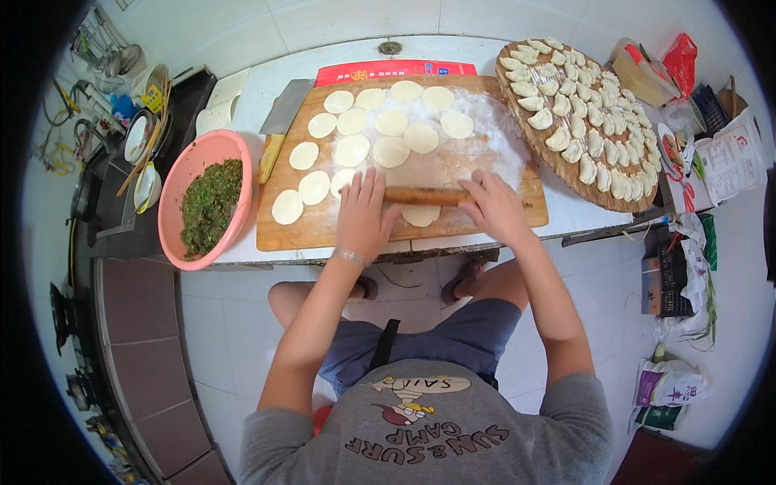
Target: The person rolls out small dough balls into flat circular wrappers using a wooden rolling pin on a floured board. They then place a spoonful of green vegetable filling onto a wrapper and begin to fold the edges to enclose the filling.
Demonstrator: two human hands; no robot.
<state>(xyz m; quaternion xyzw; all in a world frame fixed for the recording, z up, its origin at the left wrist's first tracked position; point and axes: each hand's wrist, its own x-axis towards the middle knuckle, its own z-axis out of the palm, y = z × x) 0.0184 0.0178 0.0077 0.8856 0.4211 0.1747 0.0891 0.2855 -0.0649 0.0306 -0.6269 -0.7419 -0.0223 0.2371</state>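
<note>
A thin wooden rolling pin (427,196) lies across the near edge of a floured wooden board (517,182), over a flat round of dough (421,215). My left hand (363,214) presses flat on the pin's left end, fingers spread. My right hand (495,207) rests flat on its right end. Neither hand is closed around it. Several rolled dough rounds (354,151) lie spread over the board's far and left parts.
A pink bowl (184,172) of chopped green filling sits at the table's left edge. A cleaver (279,125) lies at the board's left. A round woven tray (509,87) of several folded dumplings stands at right. Bowls, chopsticks and bags crowd both sides.
</note>
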